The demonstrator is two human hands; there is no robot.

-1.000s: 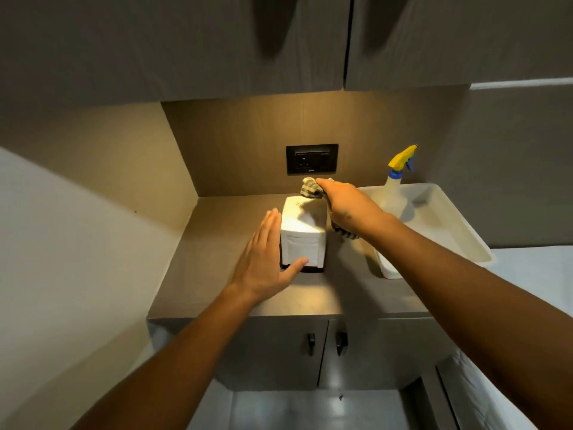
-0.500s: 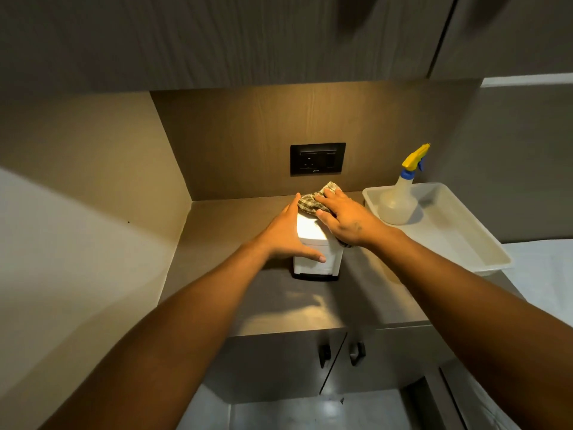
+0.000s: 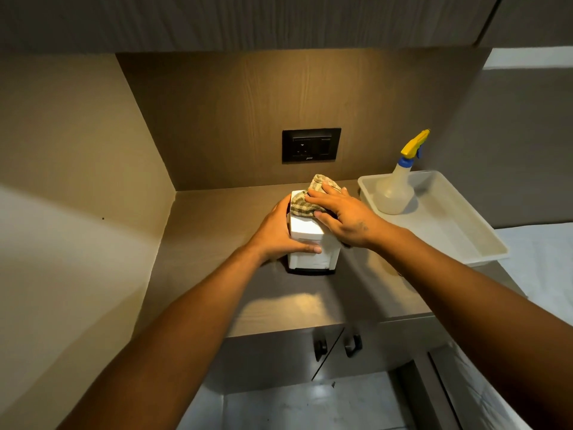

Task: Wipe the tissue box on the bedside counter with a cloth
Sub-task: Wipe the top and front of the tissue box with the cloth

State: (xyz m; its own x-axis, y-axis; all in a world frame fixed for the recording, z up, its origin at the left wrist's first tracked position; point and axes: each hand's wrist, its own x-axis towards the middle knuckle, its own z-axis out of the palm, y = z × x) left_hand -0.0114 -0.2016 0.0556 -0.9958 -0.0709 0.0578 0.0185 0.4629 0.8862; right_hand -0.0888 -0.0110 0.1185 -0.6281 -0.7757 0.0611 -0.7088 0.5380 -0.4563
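The tissue box (image 3: pixel 305 240), white with a dark base, is set upright on the brown tabletop (image 3: pixel 217 243), just below the middle of the view. It is clasped by the left hand (image 3: pixel 279 234) from its nine o'clock side: the palm is pressed against the side wall and the thumb is laid across the near face, so this grip is closed on the box. A checked cloth (image 3: pixel 310 200) is spread over the far part of the box top and is held down flat by the right hand (image 3: pixel 344 217), whose fingers are stretched out over the fabric (pressing rather than pinching, so that grip is open). Part of the cloth is bunched up at the twelve o'clock edge of the box.

At two o'clock from the box, a shallow white tray (image 3: pixel 459 231) is seen on the tabletop, its far corner occupied by a clear spray bottle (image 3: pixel 395 193) with a yellow and blue trigger head. A black socket plate (image 3: pixel 311 145) is mounted on the wood-grain back wall at twelve o'clock. Two dark cabinet handles (image 3: pixel 338 347) are visible under the tabletop edge at six o'clock.
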